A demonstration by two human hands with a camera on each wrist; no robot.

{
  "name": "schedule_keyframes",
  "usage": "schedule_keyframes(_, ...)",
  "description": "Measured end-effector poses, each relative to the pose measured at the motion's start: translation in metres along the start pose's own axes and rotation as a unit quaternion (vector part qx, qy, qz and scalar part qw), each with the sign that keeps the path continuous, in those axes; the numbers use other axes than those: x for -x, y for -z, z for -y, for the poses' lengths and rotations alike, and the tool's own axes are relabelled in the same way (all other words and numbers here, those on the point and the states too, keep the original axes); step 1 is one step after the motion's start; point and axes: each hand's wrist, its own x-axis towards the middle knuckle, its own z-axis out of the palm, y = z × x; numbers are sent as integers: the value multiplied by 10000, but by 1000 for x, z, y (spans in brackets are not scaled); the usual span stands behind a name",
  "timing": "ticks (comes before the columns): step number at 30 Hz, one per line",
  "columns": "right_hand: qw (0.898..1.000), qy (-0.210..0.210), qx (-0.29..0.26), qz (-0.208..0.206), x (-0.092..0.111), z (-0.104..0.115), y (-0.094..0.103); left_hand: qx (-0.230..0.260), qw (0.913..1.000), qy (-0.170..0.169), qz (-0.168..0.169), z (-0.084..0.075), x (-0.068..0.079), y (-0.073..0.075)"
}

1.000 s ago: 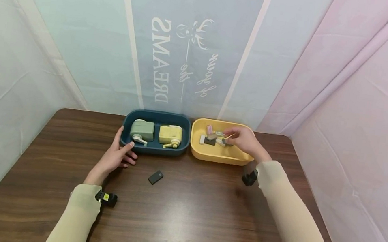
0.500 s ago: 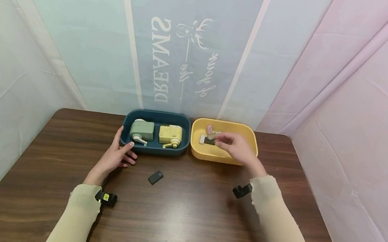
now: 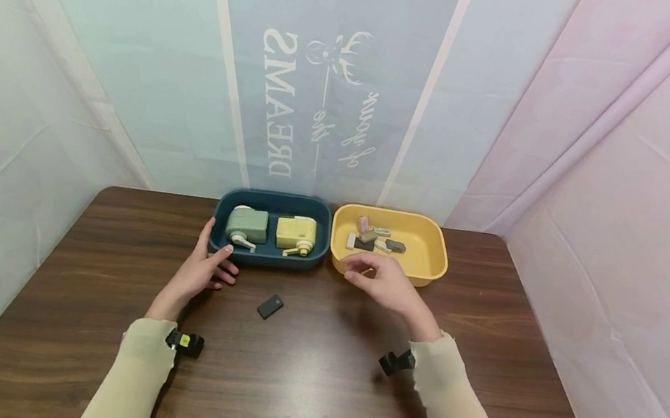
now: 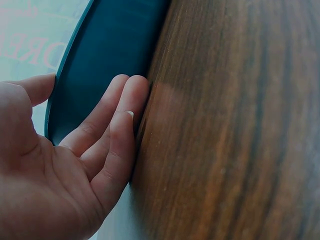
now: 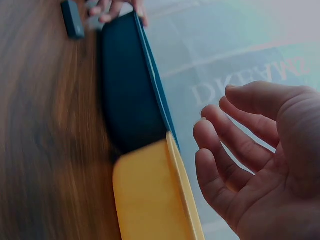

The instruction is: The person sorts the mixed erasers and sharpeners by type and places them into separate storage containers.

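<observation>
My left hand [image 3: 203, 269] rests against the left front corner of a navy blue bin [image 3: 267, 259]. In the left wrist view its thumb touches the rim and the other fingers [image 4: 122, 145] lie along the outer wall. My right hand [image 3: 385, 286] hovers over the front edge of a yellow bin [image 3: 423, 263], its fingers loosely bent and nothing between them, as the right wrist view confirms. On the table [image 3: 311, 389], in front of the navy bin, lies a small black rectangular block [image 3: 270, 306], seen too in the right wrist view.
Inside the navy bin sit a green boxy gadget with a crank [image 3: 249, 224] and a yellow one [image 3: 296, 233]. The yellow bin holds several small pieces, among them a pink block [image 3: 363, 223] and a dark grey piece [image 3: 396, 246]. A printed cloth [image 3: 324, 95] hangs behind.
The right hand has released a dark grey piece among the others in the yellow bin, then moved left and toward me to the bin's front edge. The left hand has stayed put.
</observation>
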Motion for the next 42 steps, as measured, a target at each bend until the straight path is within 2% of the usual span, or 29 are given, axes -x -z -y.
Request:
schedule_keyframes(8,9986,287,-66,442,7,13,-29,19,10000,29,-4,1,0,0)
schedule_keyframes(12,9974,238,-53,678,9,13,-45,52,10000,48,-6,0,0,0)
schedule_keyframes(18,9967,246,-45,770,8,9,-71,158,9998,73,45,-1,-3,-1)
schedule_keyframes(26,9960,242,38,860,3,5,-99,232,9995,172,139,-33,14,-5)
schedule_keyframes(31,9957,169,-21,908,-3,4,-114,234,9995,188,127,-34,16,-4)
schedule_keyframes(37,9959,68,341,836,-8,6,-126,208,9995,221,125,-34,17,-3)
schedule_keyframes(42,9950,100,444,891,-11,10,-127,241,9996,139,105,-22,9,-2)
